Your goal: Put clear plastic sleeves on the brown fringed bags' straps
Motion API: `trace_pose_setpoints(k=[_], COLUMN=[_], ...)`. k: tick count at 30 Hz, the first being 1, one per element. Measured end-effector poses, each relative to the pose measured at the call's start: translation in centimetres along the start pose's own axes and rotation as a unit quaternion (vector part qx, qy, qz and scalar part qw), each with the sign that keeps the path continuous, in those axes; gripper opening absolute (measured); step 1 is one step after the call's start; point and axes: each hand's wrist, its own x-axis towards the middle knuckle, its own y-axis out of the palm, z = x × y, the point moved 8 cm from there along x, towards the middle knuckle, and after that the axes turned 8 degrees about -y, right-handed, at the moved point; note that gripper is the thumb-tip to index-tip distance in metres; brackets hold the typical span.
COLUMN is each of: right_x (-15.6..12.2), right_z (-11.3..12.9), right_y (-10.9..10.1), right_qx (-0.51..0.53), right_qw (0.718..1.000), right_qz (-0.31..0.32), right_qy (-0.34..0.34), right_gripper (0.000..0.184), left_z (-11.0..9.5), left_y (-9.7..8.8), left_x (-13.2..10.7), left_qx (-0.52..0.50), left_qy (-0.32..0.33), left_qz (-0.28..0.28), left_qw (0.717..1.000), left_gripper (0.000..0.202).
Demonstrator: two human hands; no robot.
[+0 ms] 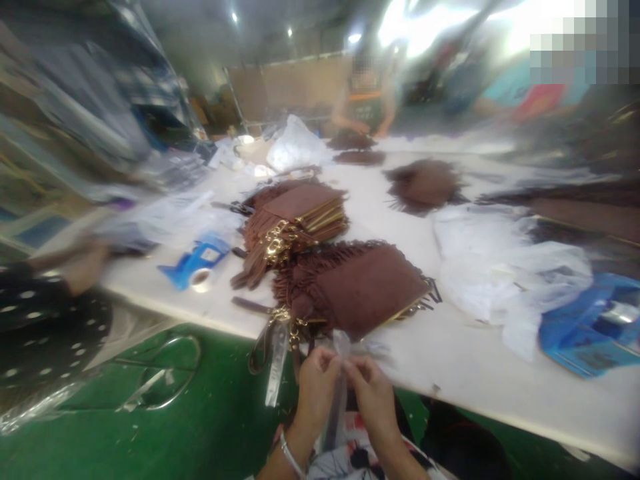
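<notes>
At the table's near edge, my left hand point(319, 387) and my right hand point(371, 383) meet with fingers pinched on a narrow clear plastic sleeve point(342, 341). Its lower part hangs between my wrists, with a dark strip seemingly inside. Just beyond lies a brown fringed bag point(363, 287) with a gold zip edge. From its left end, gold chain hardware and straps hang over the edge, one in a clear plastic sleeve point(277, 370). Behind it sits a stack of brown fringed bags point(300, 210) with gold clasps point(277, 243).
A blue tape dispenser point(200, 257) stands left, and another blue dispenser point(590, 327) right, beside crumpled white plastic bags point(515, 267). More brown bags point(425, 183) lie farther back. One person point(364, 107) works across the white table point(480, 373); a dotted sleeve point(45, 320) is at left.
</notes>
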Motion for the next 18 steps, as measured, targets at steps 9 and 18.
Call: trace_pose_setpoints(k=[9, 18], right_x=[0.9, 1.7], right_z=[1.9, 1.0], right_y=[0.4, 0.9], right_qx=[-0.020, -0.008], right_qw=[0.988, 0.991], right_qz=[0.141, 0.121], right_qy=[-0.065, -0.049], right_gripper=[0.020, 0.008], left_z=[2.2, 0.9], left_y=[0.9, 0.8], left_x=[1.1, 0.3], left_qx=[-0.121, -0.106], left_qy=[-0.056, -0.075], left_qz=[0.047, 0.084], left_qw=[0.990, 0.988], left_gripper=[0.027, 0.039])
